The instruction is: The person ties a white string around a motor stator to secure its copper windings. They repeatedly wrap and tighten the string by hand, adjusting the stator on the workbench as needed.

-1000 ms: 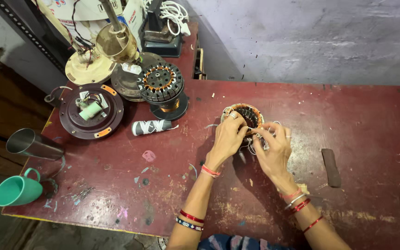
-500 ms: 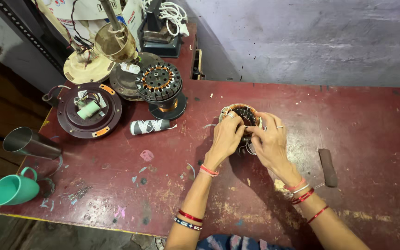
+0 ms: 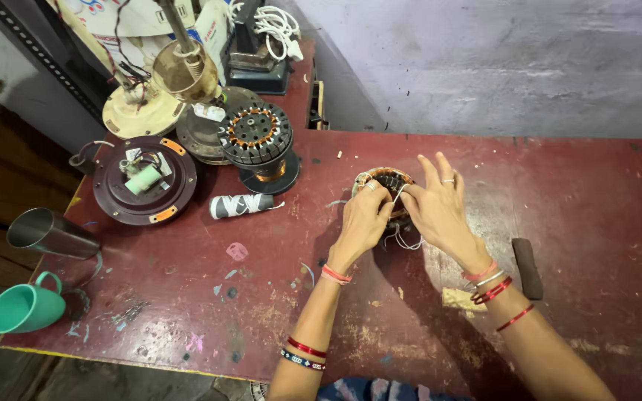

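Note:
A small round motor stator (image 3: pixel 388 182) with copper windings and loose white threads sits on the dark red table (image 3: pixel 581 223). My left hand (image 3: pixel 363 220) is closed on its near left side and holds it. My right hand (image 3: pixel 438 208) rests at its right edge, pinching a thin white thread between thumb and forefinger while the other fingers fan upward. Both wrists wear red bangles.
A larger wound stator (image 3: pixel 255 137) stands at the back left beside a dark fan motor cover (image 3: pixel 141 182) and brass fan parts (image 3: pixel 180 70). A thread spool (image 3: pixel 241 205) lies nearby. A steel tumbler (image 3: pixel 50 234) and green mug (image 3: pixel 24 306) sit at the left edge, a dark bar (image 3: pixel 527 267) to the right.
My right hand has lifted and spread its fingers while pulling the thread at the stator's right side. My left hand has stayed on the stator.

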